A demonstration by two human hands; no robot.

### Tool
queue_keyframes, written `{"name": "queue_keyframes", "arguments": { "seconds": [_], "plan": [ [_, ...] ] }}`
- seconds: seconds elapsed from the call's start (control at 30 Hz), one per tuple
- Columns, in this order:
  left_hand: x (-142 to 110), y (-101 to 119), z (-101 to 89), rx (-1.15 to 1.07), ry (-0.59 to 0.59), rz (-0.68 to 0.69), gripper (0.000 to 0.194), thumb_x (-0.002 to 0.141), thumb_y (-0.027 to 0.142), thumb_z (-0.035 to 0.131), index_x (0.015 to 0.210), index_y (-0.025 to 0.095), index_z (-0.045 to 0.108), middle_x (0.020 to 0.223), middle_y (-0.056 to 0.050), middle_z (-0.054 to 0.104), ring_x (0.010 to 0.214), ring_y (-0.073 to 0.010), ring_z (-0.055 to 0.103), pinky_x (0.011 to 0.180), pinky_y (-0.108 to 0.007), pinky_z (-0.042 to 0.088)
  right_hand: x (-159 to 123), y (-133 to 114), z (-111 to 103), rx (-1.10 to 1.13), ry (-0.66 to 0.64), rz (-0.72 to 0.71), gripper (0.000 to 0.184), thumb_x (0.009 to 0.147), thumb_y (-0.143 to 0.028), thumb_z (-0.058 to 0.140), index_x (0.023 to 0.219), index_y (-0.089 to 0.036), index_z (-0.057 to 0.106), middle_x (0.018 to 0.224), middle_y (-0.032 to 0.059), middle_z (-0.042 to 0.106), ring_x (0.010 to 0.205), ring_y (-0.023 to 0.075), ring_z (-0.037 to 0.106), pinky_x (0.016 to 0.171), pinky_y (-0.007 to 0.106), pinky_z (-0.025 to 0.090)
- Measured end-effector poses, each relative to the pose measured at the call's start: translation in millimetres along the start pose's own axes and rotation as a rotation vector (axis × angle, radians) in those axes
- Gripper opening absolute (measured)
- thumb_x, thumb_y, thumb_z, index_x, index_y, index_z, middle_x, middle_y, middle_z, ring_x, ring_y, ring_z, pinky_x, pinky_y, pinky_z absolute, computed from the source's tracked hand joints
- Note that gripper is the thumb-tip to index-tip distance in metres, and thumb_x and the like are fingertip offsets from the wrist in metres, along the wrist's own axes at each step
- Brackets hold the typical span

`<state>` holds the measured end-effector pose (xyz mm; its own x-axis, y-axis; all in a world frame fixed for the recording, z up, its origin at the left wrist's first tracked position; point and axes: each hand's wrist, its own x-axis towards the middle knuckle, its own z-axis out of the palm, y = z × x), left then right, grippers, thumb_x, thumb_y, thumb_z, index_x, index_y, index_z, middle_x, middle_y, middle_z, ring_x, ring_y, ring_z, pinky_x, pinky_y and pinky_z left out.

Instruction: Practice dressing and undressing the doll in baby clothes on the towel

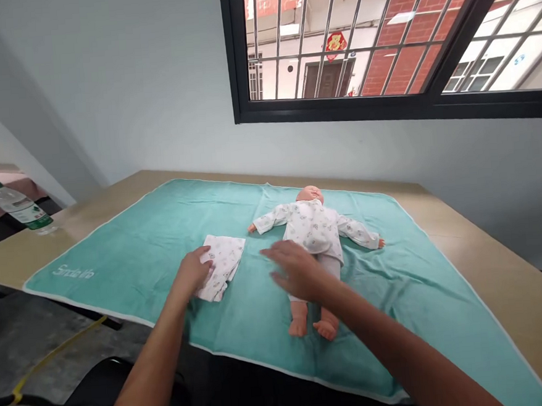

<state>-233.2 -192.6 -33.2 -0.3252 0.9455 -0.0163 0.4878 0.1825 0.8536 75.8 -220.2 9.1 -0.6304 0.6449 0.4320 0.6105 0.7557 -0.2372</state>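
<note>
A baby doll point(310, 194) lies on its back, wearing a white printed long-sleeved top point(313, 226) and pale pants point(330, 264). Its arms are spread and its feet are bare. To the left of the doll is a folded white printed baby garment point(225, 255). My left hand point(195, 271) is at the garment's left edge, fingers bent onto the fabric; part of the grip is hidden. Over the doll's legs and lower top hovers my right hand point(294, 267), slightly blurred, with thumb and fingers apart and nothing in it.
A green blanket point(138, 237) with a white edge covers much of the wooden table point(459, 239) and hangs over its front. A plastic bottle point(23, 208) stands at the far left. A wall and a barred window point(334, 44) are behind. Below left is a black chair point(102, 388).
</note>
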Motion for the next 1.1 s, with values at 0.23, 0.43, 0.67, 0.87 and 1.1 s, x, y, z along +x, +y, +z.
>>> {"name": "queue_keyframes", "arguments": {
  "seconds": [0.23,0.43,0.67,0.87,1.1],
  "plan": [
    [-40.9,58.1,-18.8,-0.773,-0.284,-0.21,0.057,0.08,0.018,0.066,0.135,0.014,0.053,0.092,-0.009,0.072,0.072,-0.0179,0.067,0.065,-0.03,0.055,61.7,-55.9,42.6,0.286,-0.023,-0.052,0.031,0.095,-0.023,0.051,0.124,-0.02,0.061,0.109,0.0076,0.07,0.096,0.0196,0.063,0.088,0.035,0.047],
    [-54.0,82.5,7.0,-1.008,-0.302,-0.051,0.05,0.077,0.017,0.072,0.125,0.012,0.061,0.094,-0.006,0.069,0.084,-0.0134,0.067,0.081,-0.026,0.054,51.1,-46.6,-8.7,0.633,-0.055,0.13,0.038,0.086,-0.036,0.065,0.122,-0.024,0.062,0.112,0.0047,0.066,0.095,0.0177,0.062,0.083,0.031,0.05],
    [-46.1,31.9,70.8,-0.594,-0.201,0.074,0.057,0.07,0.03,0.071,0.124,0.013,0.063,0.094,-0.005,0.067,0.084,-0.0167,0.064,0.084,-0.033,0.05,-10.9,-82.6,34.9,0.226,-0.355,0.368,0.07,0.069,-0.025,0.076,0.134,-0.02,0.052,0.127,0.016,0.052,0.107,0.0309,0.056,0.086,0.042,0.049],
    [-63.9,15.0,33.9,-0.36,-0.425,0.367,0.05,0.084,0.035,0.062,0.131,0.019,0.058,0.129,-0.012,0.06,0.12,-0.0259,0.056,0.105,-0.044,0.043,-13.0,-67.5,42.8,0.513,-0.118,0.473,0.036,0.078,-0.011,0.055,0.109,-0.023,0.069,0.11,0.0062,0.066,0.1,0.022,0.062,0.092,0.036,0.048],
    [-116.3,71.6,23.3,-0.066,-0.325,0.805,0.081,0.081,0.026,0.069,0.152,0.029,0.031,0.148,-0.01,0.042,0.137,-0.0262,0.04,0.113,-0.042,0.036,21.1,-56.9,-2.7,0.874,0.291,0.499,0.04,0.08,-0.019,0.053,0.119,-0.021,0.057,0.069,-0.0048,0.057,0.06,0.0113,0.052,0.056,0.023,0.043]
  ]
}}
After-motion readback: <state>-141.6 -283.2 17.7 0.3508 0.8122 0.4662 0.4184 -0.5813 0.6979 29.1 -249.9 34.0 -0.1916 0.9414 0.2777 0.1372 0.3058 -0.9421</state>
